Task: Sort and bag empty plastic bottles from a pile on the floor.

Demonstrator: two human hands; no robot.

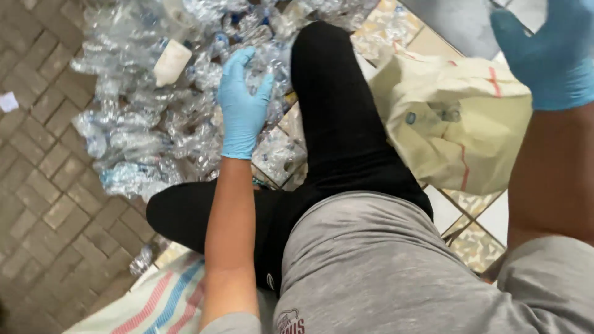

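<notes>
- Where the brick paving (43, 185) fills the left of the view, a scrap of white paper (8, 101) lies alone, well apart from everything else.
- Heap of crushed clear plastic bottles (142, 130): spread over paving and tiled floor (476, 244), some with blue caps; a white opaque container (171, 62) rests on top. Judged light, thin-walled, springy and rather slippery; a flattened body gives under pressure, so the stiffer neck or cap end looks the surest place to take hold.
- Striped woven sack (164, 300): pink, blue and white, at the lower edge under the left forearm.
- Left hand (242, 105): in a blue glove, arm stretched forward and down, palm turned to the heap, fingers spread and slightly curled over a crumpled bottle (263, 77) at the heap's right edge; it touches the plastic, but a closed grip cannot be confirmed.
- Black-clad leg (334, 117): extended forward between heap and bag; grey shorts (371, 260) in the foreground.
- Cream plastic bag (451, 124): with red lines, on the tiles right of the leg, a few clear items showing through it.
- Right hand (550, 52): blue-gloved, raised at the upper right corner above the bag, forearm upright, fingers loosely open, holding nothing visible.
</notes>
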